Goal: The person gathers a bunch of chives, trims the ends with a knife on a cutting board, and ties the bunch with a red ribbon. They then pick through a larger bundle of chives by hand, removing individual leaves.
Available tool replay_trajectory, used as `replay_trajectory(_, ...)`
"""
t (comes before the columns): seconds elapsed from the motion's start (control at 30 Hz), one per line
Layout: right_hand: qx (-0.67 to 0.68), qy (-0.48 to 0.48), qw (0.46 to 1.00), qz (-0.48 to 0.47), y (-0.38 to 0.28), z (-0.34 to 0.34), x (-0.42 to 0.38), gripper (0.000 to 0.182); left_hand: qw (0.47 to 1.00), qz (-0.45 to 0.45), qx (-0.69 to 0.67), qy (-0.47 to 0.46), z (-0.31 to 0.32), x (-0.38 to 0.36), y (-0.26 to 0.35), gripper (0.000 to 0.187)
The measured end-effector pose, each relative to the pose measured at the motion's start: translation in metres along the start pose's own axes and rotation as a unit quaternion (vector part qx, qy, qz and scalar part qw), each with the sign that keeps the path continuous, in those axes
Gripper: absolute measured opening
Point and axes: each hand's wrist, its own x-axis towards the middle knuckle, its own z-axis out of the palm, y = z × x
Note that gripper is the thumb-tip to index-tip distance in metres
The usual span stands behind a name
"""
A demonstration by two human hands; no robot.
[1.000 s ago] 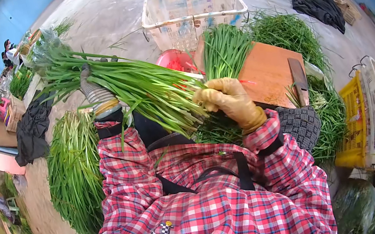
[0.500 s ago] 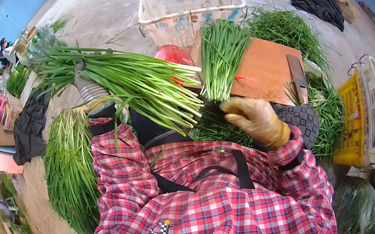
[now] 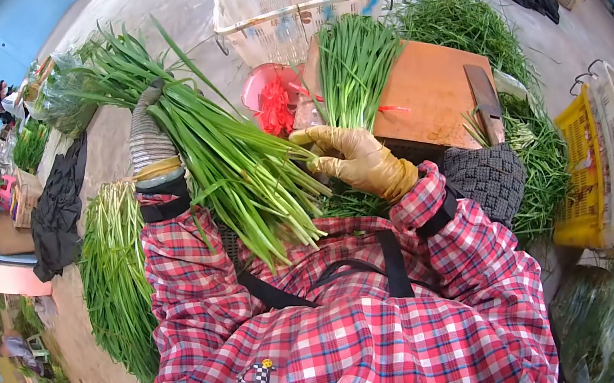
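Note:
My left hand [image 3: 151,132], in a grey ribbed glove, is closed around a loose bunch of garlic chives [image 3: 223,153], whose pale stem ends slant down to the right above my lap. At the right edge of those stems, my right hand [image 3: 359,160] in a yellow rubber glove pinches with thumb and fingers at the chives; the exact contact is partly hidden. Just beyond it, a second neat bunch of garlic chives [image 3: 358,61] lies on a brown board [image 3: 430,102], with a red tie showing by its stems.
A knife [image 3: 484,105] rests on the board's right side. Behind stand a pink bowl of red ties [image 3: 275,107] and a white crate [image 3: 303,22]. Chive heaps lie left [image 3: 115,280] and right [image 3: 461,44]. A yellow crate [image 3: 577,179] is at far right.
My right hand has moved left and up from below the board to the held bunch's stems. The held bunch has swung more steeply downward, its stem ends nearer my body.

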Motion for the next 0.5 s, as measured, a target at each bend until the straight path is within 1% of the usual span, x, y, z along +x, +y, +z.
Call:
replay_trajectory(0.07,-0.127,0.043,0.99,-0.047,-0.006,0.009,-0.003,0.052,0.998,0.007,0.042,0.038,-0.007,0.002,-0.003,0.026)
replay_trajectory(0.1,-0.17,0.096,0.975,-0.109,-0.013,0.016,-0.004,0.055,0.998,0.005,0.047,0.031,-0.005,0.0,-0.005,0.025)
replay_trajectory(0.13,-0.168,0.095,0.975,-0.109,-0.011,0.019,0.002,0.055,0.998,0.005,0.048,0.033,-0.009,0.004,-0.006,0.025)
replay_trajectory(0.17,-0.299,0.099,0.925,-0.212,-0.009,0.02,0.01,0.054,0.996,0.001,0.065,0.066,-0.016,0.012,-0.007,0.023)
replay_trajectory(0.2,-0.421,0.1,0.847,-0.309,-0.007,0.021,0.014,0.053,0.992,-0.002,0.082,0.099,-0.016,0.014,-0.008,0.023)
replay_trajectory(0.23,-0.463,0.08,0.827,-0.309,-0.007,0.023,0.013,0.049,0.994,-0.014,0.081,0.075,-0.017,0.012,-0.009,0.022)
replay_trajectory(0.27,-0.462,0.08,0.828,-0.309,-0.006,0.024,0.014,0.049,0.994,-0.014,0.082,0.076,-0.017,0.011,-0.011,0.022)
replay_trajectory(0.33,-0.483,0.069,0.792,-0.367,-0.002,0.024,0.019,0.044,0.996,-0.02,0.068,0.058,-0.009,0.006,-0.013,0.022)
replay_trajectory(0.37,-0.492,0.096,0.782,-0.37,-0.001,0.025,0.02,0.033,0.996,-0.021,0.069,0.058,-0.005,0.003,-0.014,0.022)
replay_trajectory(0.4,-0.492,0.097,0.782,-0.37,-0.001,0.023,0.02,0.033,0.995,-0.038,0.065,0.061,0.002,-0.002,-0.015,0.023)
replay_trajectory(0.47,-0.455,0.103,0.818,-0.336,-0.002,0.02,0.021,0.02,0.995,-0.056,0.062,0.063,0.012,-0.006,-0.019,0.024)
replay_trajectory(0.5,-0.387,0.149,0.861,-0.294,-0.008,0.023,0.02,0.011,0.995,-0.051,0.054,0.061,0.016,-0.007,-0.022,0.023)
